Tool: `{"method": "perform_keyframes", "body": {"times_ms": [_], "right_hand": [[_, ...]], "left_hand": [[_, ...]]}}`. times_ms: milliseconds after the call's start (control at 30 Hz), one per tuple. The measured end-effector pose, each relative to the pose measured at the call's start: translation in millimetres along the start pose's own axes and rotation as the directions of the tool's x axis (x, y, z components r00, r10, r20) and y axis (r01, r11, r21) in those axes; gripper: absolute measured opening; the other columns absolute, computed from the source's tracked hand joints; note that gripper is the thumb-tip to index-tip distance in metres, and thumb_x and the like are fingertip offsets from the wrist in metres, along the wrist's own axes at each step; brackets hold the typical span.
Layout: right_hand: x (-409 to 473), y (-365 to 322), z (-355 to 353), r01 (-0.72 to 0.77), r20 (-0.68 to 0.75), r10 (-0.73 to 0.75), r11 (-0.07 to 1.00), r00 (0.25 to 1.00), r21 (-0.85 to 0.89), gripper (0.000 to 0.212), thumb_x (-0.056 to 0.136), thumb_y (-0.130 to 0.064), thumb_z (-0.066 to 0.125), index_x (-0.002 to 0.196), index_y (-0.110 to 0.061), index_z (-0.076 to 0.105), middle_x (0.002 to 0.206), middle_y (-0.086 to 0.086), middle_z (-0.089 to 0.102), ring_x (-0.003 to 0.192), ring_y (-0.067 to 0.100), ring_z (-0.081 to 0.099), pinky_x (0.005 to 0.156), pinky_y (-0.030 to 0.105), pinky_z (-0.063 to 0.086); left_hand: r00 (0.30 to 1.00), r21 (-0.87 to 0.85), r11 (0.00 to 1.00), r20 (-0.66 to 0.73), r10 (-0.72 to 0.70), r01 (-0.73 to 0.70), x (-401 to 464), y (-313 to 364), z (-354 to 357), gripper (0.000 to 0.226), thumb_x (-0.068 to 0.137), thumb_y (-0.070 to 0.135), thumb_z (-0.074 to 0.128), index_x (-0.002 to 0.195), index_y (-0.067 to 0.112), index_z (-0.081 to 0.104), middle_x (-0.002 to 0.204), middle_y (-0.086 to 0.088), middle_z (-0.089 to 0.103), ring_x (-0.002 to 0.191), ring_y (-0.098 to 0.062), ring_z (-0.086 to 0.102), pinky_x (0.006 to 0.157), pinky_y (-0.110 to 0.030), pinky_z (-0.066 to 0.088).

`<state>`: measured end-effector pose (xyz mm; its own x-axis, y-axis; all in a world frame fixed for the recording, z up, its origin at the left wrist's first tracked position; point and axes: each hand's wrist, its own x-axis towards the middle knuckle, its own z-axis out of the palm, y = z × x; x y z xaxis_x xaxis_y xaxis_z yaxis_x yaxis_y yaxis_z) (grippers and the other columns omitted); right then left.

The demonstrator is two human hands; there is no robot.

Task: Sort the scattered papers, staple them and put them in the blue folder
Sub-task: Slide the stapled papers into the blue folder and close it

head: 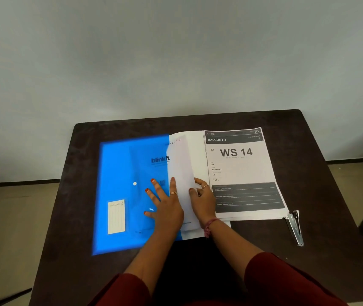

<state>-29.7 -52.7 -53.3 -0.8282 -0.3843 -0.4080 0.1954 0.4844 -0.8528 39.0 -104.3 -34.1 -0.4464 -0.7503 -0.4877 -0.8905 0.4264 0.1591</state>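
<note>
Dark matte table (322, 173): left hand (167, 208) flat on glossy blue folder (118, 168), right hand (202, 199) grip pinching papers (185, 164).

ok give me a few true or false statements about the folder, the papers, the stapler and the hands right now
1. The blue folder lies flat on the dark table. True.
2. The left hand rests with spread fingers on the folder. True.
3. The stapler sits left of the folder. False: it lies at the right, by the corner of the WS 14 sheet.
4. The right hand holds the stapler. False: it holds a lifted white page.
5. The folder bears the word blinkit. True.
</note>
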Motion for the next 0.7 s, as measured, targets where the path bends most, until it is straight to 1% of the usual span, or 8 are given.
{"method": "perform_keyframes", "body": {"times_ms": [67,133,267,333,400,467,533,700], "right_hand": [[-2,-1,1,-0.014,-0.026,0.016,0.999,1.000,0.052,0.036,0.094,-0.013,0.055,0.128,-0.021,0.049,0.087,0.000,0.063,0.069,0.008,0.058,0.056,0.007,0.044],[-4,0,1,-0.001,-0.050,0.004,0.998,0.999,0.057,0.036,0.093,-0.013,0.056,0.128,-0.021,0.049,0.087,-0.001,0.061,0.070,0.005,0.057,0.057,0.007,0.044],[-3,-4,-3,0.038,-0.090,-0.036,0.999,0.995,0.021,0.032,0.093,-0.010,0.055,0.124,-0.017,0.055,0.105,0.002,0.058,0.082,0.005,0.054,0.064,0.003,0.041],[-4,-9,-7,0.043,-0.103,-0.042,0.999,0.994,0.007,0.032,0.093,-0.009,0.054,0.125,-0.016,0.055,0.107,0.000,0.056,0.094,0.012,0.054,0.076,0.013,0.044],[-4,-13,-12,0.071,-0.096,-0.075,0.997,0.993,-0.038,0.032,0.094,-0.009,0.054,0.125,-0.016,0.055,0.106,0.001,0.058,0.097,0.017,0.056,0.083,0.023,0.047],[-4,-15,-21,0.115,-0.084,-0.122,0.989,0.989,-0.089,0.032,0.093,-0.010,0.054,0.125,-0.016,0.055,0.105,0.004,0.061,0.094,0.018,0.058,0.083,0.025,0.049],[-3,-16,-30,0.152,-0.089,-0.162,0.982,0.983,-0.109,0.033,0.093,-0.011,0.056,0.125,-0.016,0.056,0.106,0.004,0.064,0.092,0.015,0.058,0.081,0.021,0.046],[1,-12,-44,0.139,-0.126,-0.137,0.990,0.983,0.009,0.031,0.091,-0.011,0.061,0.121,-0.018,0.059,0.109,0.006,0.068,0.096,0.020,0.063,0.079,0.021,0.049]], "left_hand": [[0.999,0.029,0.999,0.014,0.041,-0.041,-1,-1,0,0.058,0.099,0.006,0.031,0.148,0.031,0.013,0.153,-0.014,-0.030,0.142,-0.041,-0.019,0.104,-0.072,0.019],[0.999,0.072,0.996,0.020,0.043,-0.045,-1,0,1,0.048,0.101,0.011,0.030,0.147,0.024,0.021,0.153,-0.016,-0.029,0.142,-0.041,-0.019,0.105,-0.070,0.017],[1.000,0.100,0.995,-0.030,0.006,-0.003,1,1,6,0.055,0.102,0.012,0.025,0.153,0.012,0.005,0.155,-0.015,-0.024,0.144,-0.037,-0.014,0.104,-0.069,0.021],[1.000,0.076,0.997,-0.016,-0.009,0.010,2,2,6,0.057,0.102,0.011,0.026,0.152,0.011,-0.001,0.156,-0.012,-0.025,0.145,-0.036,-0.014,0.104,-0.070,0.021],[1.000,0.063,0.998,-0.003,-0.016,0.016,2,3,6,0.059,0.102,0.011,0.027,0.152,0.010,-0.005,0.155,-0.011,-0.026,0.145,-0.035,-0.015,0.104,-0.069,0.021],[1.000,0.057,0.998,0.008,-0.011,0.010,3,2,6,0.061,0.101,0.007,0.027,0.151,0.009,-0.007,0.155,-0.010,-0.027,0.145,-0.034,-0.015,0.104,-0.069,0.021],[1.000,0.050,0.999,0.020,-0.005,0.004,3,2,7,0.063,0.099,0.004,0.028,0.151,0.008,-0.008,0.155,-0.009,-0.029,0.145,-0.035,-0.016,0.104,-0.070,0.021],[0.999,0.052,0.999,0.035,-0.007,0.005,4,1,7,0.064,0.101,0.010,0.032,0.151,0.009,-0.009,0.155,-0.007,-0.029,0.145,-0.035,-0.016,0.105,-0.069,0.018]]}}
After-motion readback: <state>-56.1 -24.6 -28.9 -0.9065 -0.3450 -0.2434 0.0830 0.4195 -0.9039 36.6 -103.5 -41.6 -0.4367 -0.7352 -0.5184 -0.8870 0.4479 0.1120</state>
